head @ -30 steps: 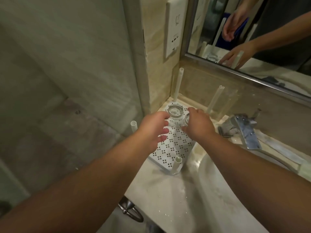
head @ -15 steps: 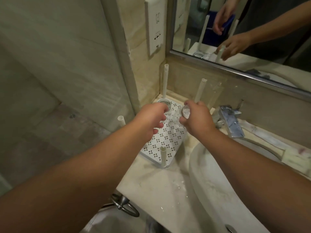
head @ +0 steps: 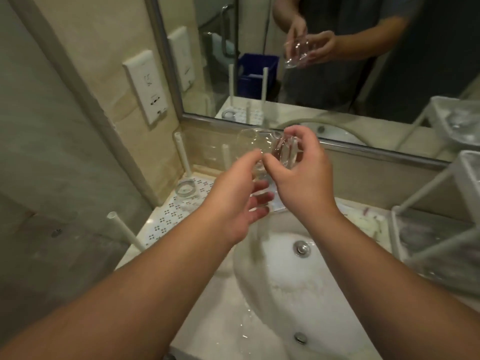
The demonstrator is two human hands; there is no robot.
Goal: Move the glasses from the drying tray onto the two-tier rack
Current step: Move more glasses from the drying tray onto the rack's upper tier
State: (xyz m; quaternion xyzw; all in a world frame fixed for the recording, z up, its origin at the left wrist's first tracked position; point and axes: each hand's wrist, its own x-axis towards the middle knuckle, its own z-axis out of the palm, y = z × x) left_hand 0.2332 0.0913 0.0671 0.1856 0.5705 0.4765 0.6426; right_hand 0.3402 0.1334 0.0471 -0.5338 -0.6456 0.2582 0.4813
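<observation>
I hold a clear glass (head: 255, 141) on its side in the air, above the back edge of the sink. My right hand (head: 304, 183) grips its thick base, and my left hand (head: 233, 201) pinches its wall with thumb and forefinger while the other fingers spread below. A second glass (head: 185, 189) stands upside down at the back of the white perforated drying tray (head: 166, 222), left of my hands. At the right edge stands the white two-tier rack (head: 426, 188); whatever clear things lie in its tiers are too blurred to tell.
Tall white pegs (head: 181, 154) rise from the tray's corners. The sink basin (head: 285, 281) with its drain lies under my arms. A mirror (head: 337, 74) runs along the back wall, and a wall outlet (head: 146, 87) sits on the left.
The glass has been lifted off the tray and carried right, now over the sink. My view has swung right, bringing the rack into sight.
</observation>
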